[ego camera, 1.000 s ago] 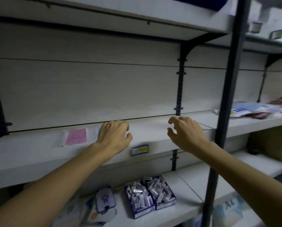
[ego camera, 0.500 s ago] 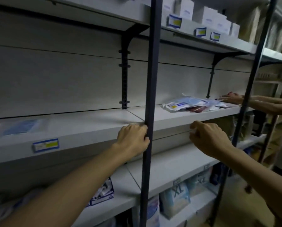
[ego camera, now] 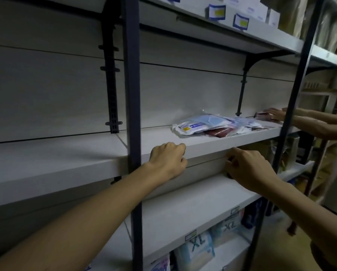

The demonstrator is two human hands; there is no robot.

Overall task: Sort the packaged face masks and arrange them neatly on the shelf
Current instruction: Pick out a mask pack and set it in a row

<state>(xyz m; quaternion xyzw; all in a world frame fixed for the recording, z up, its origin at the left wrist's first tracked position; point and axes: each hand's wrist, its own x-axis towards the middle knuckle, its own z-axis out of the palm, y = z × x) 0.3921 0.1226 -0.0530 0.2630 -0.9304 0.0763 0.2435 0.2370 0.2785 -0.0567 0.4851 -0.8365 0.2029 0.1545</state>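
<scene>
Both hands (ego camera: 168, 160) at shelf (ego camera: 212, 146) edge

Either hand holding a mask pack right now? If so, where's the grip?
No. The left hand is curled at the front edge of the shelf; the right hand is curled just below it. The mask packs lie untouched.

Bare shelf (ego camera: 155, 137) surface open left of the mask packets (ego camera: 206, 127), dark upright post (ego camera: 132, 114) barring the front edge, second person's hands (ego camera: 277, 114) occupying the far right end.
</scene>
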